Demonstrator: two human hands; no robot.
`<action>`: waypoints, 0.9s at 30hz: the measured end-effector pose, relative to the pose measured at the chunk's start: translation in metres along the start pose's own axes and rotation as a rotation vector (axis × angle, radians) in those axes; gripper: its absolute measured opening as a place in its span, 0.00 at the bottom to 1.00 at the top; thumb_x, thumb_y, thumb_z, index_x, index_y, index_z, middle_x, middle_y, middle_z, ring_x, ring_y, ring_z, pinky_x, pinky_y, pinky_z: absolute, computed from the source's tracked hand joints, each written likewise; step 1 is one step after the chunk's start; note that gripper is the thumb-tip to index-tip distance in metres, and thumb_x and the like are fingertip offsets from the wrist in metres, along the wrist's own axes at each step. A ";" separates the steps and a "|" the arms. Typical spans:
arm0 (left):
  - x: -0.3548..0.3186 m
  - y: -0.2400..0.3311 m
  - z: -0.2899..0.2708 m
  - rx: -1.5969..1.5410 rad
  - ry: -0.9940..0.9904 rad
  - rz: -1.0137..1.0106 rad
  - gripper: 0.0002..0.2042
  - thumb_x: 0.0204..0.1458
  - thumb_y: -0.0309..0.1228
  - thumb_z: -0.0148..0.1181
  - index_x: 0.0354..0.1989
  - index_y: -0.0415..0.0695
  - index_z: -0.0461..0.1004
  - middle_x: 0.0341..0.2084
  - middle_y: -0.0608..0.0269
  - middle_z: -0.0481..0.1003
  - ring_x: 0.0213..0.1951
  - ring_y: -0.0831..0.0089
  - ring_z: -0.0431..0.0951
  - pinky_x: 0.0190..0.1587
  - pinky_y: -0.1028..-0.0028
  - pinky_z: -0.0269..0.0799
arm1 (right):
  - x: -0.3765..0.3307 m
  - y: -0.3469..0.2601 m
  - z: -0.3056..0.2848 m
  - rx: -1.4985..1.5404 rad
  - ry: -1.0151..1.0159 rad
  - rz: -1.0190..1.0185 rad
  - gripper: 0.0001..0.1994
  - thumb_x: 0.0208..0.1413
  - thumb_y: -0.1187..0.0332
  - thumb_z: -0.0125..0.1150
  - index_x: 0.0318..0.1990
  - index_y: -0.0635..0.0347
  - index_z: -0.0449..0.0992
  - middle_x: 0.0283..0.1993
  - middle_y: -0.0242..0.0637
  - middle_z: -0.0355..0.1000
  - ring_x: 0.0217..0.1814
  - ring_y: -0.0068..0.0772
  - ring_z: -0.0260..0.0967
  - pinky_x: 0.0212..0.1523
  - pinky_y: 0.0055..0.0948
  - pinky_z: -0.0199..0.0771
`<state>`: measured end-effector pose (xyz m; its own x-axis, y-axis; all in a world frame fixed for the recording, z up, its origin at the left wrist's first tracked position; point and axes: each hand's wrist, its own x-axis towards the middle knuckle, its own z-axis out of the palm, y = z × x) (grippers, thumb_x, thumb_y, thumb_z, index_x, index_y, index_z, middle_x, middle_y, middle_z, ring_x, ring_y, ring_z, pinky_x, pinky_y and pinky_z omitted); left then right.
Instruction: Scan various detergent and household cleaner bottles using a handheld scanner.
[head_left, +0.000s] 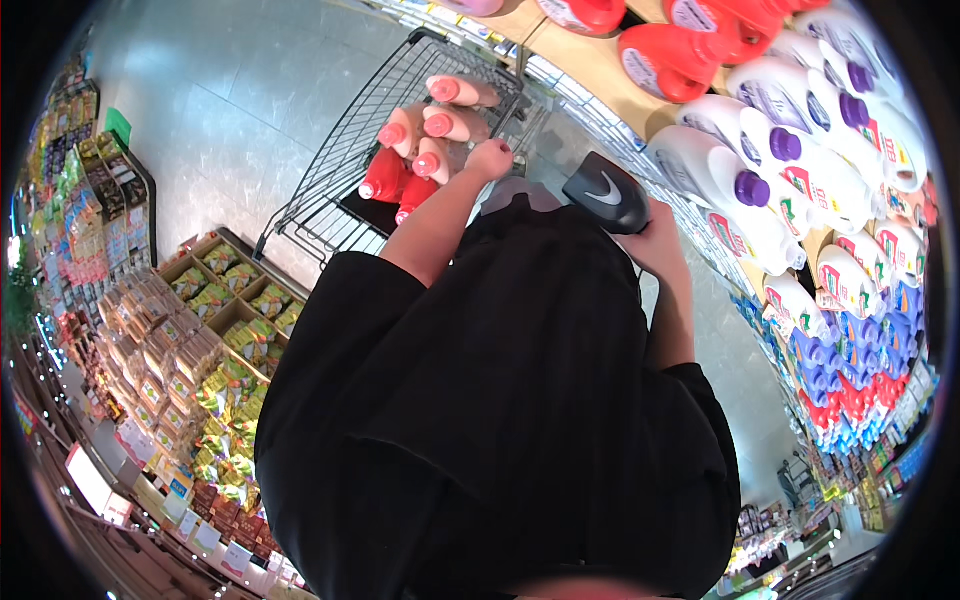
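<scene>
My left hand (490,160) is closed at the near right side of a wire shopping cart (330,160). Whatever its fingers may hold is hidden. Beside it in the cart lie several pale bottles with pink caps (455,123) and red bottles (383,178). My right hand (652,240) grips the lower end of a black object with a white curved mark (605,195), out in front of my black shirt. The exact kind of that object does not show.
Shelves on the right carry white jugs with purple caps (790,145), red jugs (675,60) and blue bottles (850,340). To the left stands a divided bin of green packets (235,275), beside stacked packaged goods (160,365). Grey floor (230,100) stretches beyond the cart.
</scene>
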<state>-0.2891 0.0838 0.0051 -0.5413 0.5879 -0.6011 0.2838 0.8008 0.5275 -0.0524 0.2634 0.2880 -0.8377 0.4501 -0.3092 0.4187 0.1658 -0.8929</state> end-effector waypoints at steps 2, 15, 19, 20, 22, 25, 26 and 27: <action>-0.006 -0.029 -0.014 -0.061 -0.003 -0.020 0.16 0.52 0.38 0.54 0.42 0.47 0.82 0.44 0.47 0.80 0.50 0.49 0.79 0.55 0.56 0.74 | 0.008 -0.005 0.016 -0.040 -0.021 0.027 0.17 0.47 0.71 0.69 0.46 0.63 0.79 0.35 0.37 0.79 0.39 0.18 0.71 0.45 0.27 0.74; -0.119 -0.290 -0.036 -1.194 0.362 -0.770 0.15 0.58 0.26 0.55 0.54 0.41 0.71 0.36 0.58 0.79 0.32 0.67 0.83 0.34 0.70 0.77 | 0.072 -0.062 0.071 -0.273 -0.195 0.080 0.19 0.47 0.71 0.73 0.49 0.62 0.80 0.38 0.36 0.81 0.40 0.19 0.73 0.47 0.28 0.74; -0.103 -0.308 -0.013 -1.276 0.449 -0.808 0.21 0.57 0.25 0.59 0.60 0.45 0.67 0.50 0.64 0.76 0.44 0.69 0.80 0.41 0.66 0.77 | 0.076 -0.073 0.093 -0.279 -0.176 0.156 0.21 0.46 0.71 0.72 0.50 0.61 0.79 0.36 0.38 0.81 0.40 0.21 0.73 0.47 0.29 0.74; -0.094 -0.307 -0.011 -1.218 0.396 -0.802 0.21 0.56 0.25 0.59 0.60 0.46 0.67 0.50 0.65 0.76 0.44 0.71 0.79 0.40 0.67 0.77 | 0.073 -0.064 0.095 -0.320 -0.177 0.182 0.20 0.46 0.72 0.70 0.49 0.62 0.79 0.35 0.38 0.80 0.38 0.22 0.74 0.45 0.29 0.74; -0.079 -0.304 -0.009 -1.186 0.315 -0.798 0.22 0.55 0.26 0.62 0.59 0.48 0.68 0.49 0.67 0.76 0.44 0.74 0.77 0.39 0.67 0.76 | 0.074 -0.057 0.100 -0.329 -0.225 0.153 0.19 0.46 0.72 0.70 0.49 0.63 0.79 0.34 0.38 0.79 0.38 0.22 0.73 0.44 0.29 0.74; -0.055 -0.316 -0.003 -1.133 0.361 -0.834 0.24 0.51 0.26 0.66 0.59 0.47 0.70 0.50 0.65 0.75 0.47 0.68 0.76 0.41 0.65 0.78 | 0.073 -0.056 0.110 -0.283 -0.255 0.121 0.18 0.48 0.73 0.69 0.49 0.63 0.79 0.32 0.39 0.78 0.36 0.23 0.73 0.42 0.28 0.73; -0.050 -0.324 0.001 -1.182 0.375 -0.852 0.25 0.50 0.23 0.66 0.59 0.46 0.71 0.51 0.64 0.75 0.48 0.65 0.77 0.41 0.64 0.79 | 0.074 -0.054 0.111 -0.285 -0.274 0.145 0.18 0.48 0.73 0.69 0.49 0.63 0.79 0.33 0.40 0.78 0.35 0.23 0.73 0.41 0.28 0.74; -0.046 -0.331 0.004 -1.279 0.369 -0.809 0.24 0.50 0.21 0.65 0.58 0.45 0.71 0.52 0.63 0.74 0.48 0.65 0.78 0.42 0.64 0.79 | 0.075 -0.053 0.112 -0.286 -0.292 0.168 0.18 0.49 0.73 0.69 0.50 0.64 0.78 0.33 0.41 0.78 0.35 0.23 0.73 0.41 0.28 0.74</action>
<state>-0.3547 -0.2073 -0.1442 -0.4233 -0.1496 -0.8936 -0.9038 0.1389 0.4048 -0.1772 0.1900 0.2752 -0.7963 0.2312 -0.5589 0.6035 0.3660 -0.7084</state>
